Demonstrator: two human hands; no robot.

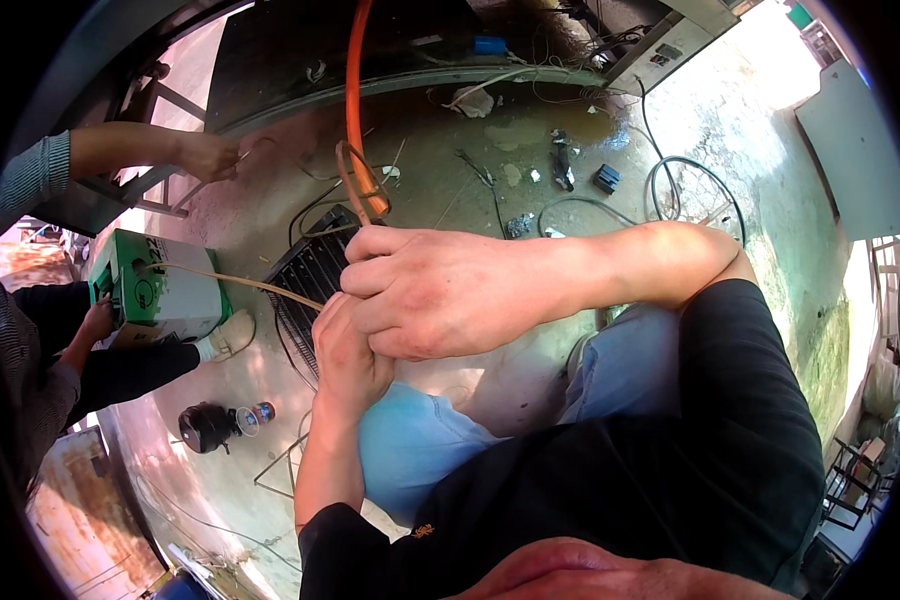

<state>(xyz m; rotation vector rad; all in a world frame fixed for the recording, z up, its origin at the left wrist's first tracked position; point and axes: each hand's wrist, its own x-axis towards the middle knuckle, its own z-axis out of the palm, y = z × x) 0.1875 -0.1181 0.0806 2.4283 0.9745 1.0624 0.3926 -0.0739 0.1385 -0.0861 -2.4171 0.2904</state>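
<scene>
My two hands meet over the middle of the scene, the right partly over the left. A thin tan cable (238, 281) runs from a hole in a green and white carton (170, 285) to my left hand (345, 350), whose fingers are closed on it. My right hand (425, 290) is also closed, knuckles up, and a tan cable loop rises from its fingers beside an orange hose (355, 100). The gripped parts of the cable are hidden by my fingers. Below the hands lies a black ribbed grille (315, 260).
At the left, a person's hand (208, 157) reaches out, and their other hand touches the carton. A round black part (204, 428) stands on the floor below. Dark cable coils (685, 185), a small black block (606, 178) and scraps lie beyond my right arm.
</scene>
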